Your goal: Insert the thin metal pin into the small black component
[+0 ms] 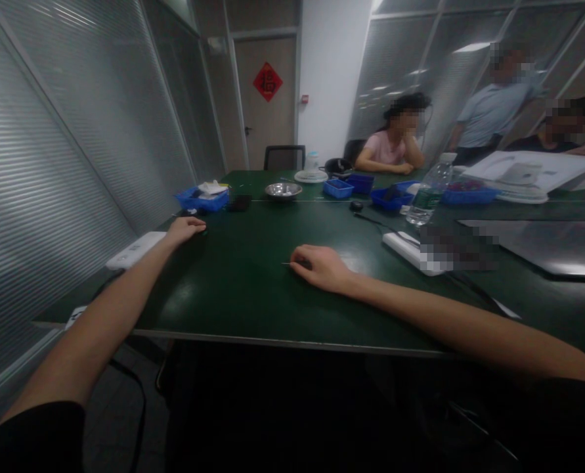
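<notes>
My right hand (322,268) rests on the dark green table (243,289), right of the middle, with its fingers curled closed. A thin, pale metal shaft (285,264) sticks out to the left from those fingers, and a dark part shows within the grip; the kind of tool is not clear. Over at the left, my left hand (186,230) is low at the table top with its fingers pressed together. Something small and dark is at its fingertips, too small to make out. Just behind that hand stands a blue tray (202,201) with white tissue in it.
A metal bowl (283,190), a small blue basket (338,189) and a white plate (310,177) stand farther back. To the right are a water bottle (427,194), a white power strip (410,253) with a cable and a laptop (543,243). Several people are beyond the table.
</notes>
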The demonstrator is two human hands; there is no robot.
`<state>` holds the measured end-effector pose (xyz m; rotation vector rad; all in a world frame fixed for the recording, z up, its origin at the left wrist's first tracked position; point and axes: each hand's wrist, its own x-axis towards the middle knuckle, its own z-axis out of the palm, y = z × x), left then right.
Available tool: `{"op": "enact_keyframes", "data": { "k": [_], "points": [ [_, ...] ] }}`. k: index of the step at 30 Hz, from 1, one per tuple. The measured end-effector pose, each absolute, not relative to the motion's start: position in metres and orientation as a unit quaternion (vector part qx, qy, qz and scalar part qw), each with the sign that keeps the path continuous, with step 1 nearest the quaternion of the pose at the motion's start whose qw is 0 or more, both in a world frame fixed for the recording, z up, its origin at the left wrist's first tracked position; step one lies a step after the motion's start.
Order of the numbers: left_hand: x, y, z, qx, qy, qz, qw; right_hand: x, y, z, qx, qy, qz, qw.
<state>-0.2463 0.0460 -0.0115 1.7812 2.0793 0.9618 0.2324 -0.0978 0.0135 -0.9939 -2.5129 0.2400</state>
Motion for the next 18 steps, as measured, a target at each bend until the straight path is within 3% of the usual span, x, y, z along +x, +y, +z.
{"op": "enact_keyframes", "data": {
  "k": [4, 18],
  "points": [
    [-0.2408, 0.0493, -0.0117, 0.593, 0.723, 0.326, 0.135, 0.2331, -0.0959, 0.0109, -0.353, -0.907, 0.079, 0.217],
    [-0.2379, 0.0493, -0.0091, 0.626, 0.715, 0.31, 0.038, 0.2333, -0.0957, 0.0117, -0.353, -0.907, 0.078, 0.214]
  ]
}}
